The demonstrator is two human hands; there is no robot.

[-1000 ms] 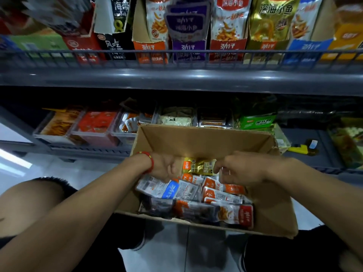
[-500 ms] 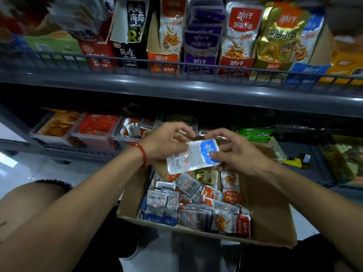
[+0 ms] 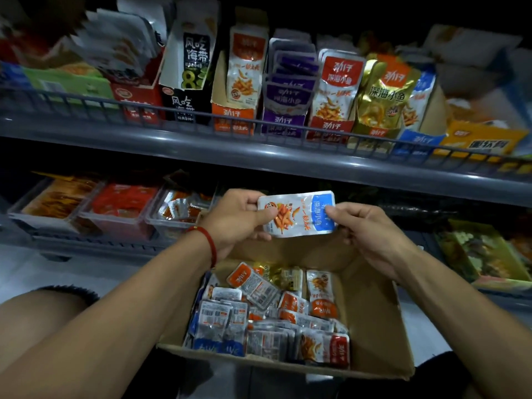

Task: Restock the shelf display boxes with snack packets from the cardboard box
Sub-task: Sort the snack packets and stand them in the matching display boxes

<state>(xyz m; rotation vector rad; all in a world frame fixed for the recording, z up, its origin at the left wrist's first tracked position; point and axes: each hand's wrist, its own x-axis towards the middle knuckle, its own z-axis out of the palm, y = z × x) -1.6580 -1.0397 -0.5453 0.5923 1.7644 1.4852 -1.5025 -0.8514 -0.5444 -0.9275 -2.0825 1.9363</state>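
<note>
Blue-and-white snack packet (image 3: 298,213) held level above the cardboard box (image 3: 371,318), just below the upper shelf (image 3: 259,152). Left hand (image 3: 237,223) pinching its left end, right hand (image 3: 365,228) pinching the blue end. More packets (image 3: 267,318) heaped in the box. Blue display box (image 3: 417,139) up right, seemingly matching.

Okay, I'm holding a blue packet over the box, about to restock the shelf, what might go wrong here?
Both hands, left and right, pinch the blue-topped snack packet only at its ends, so it may slip back into the cardboard box. The upper-shelf display boxes differ by colour; it probably belongs in the blue display box, not the red one. The packed rows behind the wire rail might topple.
</note>
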